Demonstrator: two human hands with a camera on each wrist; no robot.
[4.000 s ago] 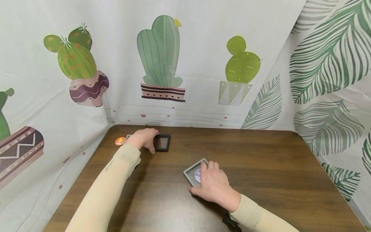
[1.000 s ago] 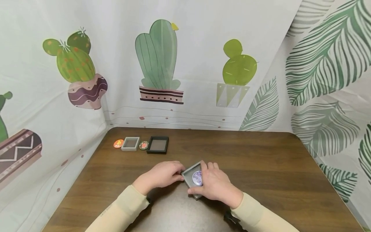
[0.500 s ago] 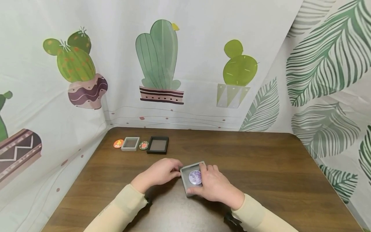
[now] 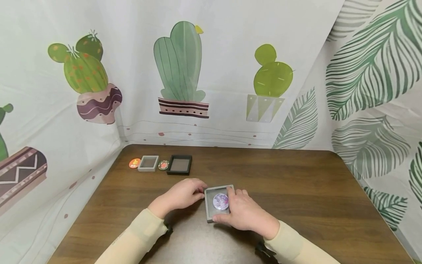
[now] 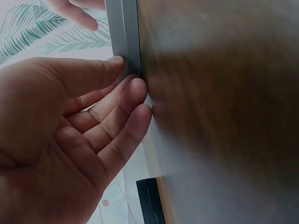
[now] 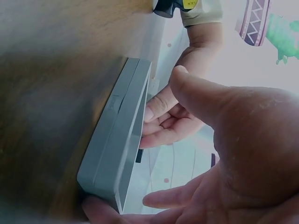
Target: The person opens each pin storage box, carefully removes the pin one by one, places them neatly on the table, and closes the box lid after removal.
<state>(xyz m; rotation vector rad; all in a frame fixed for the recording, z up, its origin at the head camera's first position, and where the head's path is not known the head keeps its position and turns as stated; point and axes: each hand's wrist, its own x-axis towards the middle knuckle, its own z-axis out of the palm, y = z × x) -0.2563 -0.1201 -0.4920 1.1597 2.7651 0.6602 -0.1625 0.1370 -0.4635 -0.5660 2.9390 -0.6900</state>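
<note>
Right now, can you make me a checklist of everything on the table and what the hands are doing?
Surface: brown wooden table, no spills seen.
Job's things: grey frame box lying flat on the table, a round purple badge showing in it.
Clutter: at the far left edge, a row of an orange badge, small grey box, another round badge and black box.
Hands: left hand touches the grey frame box's left edge with its fingertips; right hand holds its right side, thumb at the near edge.
Cables: nothing seen.
Surroundings: cactus-print cloth behind and to the left, leaf-print cloth on the right.
</note>
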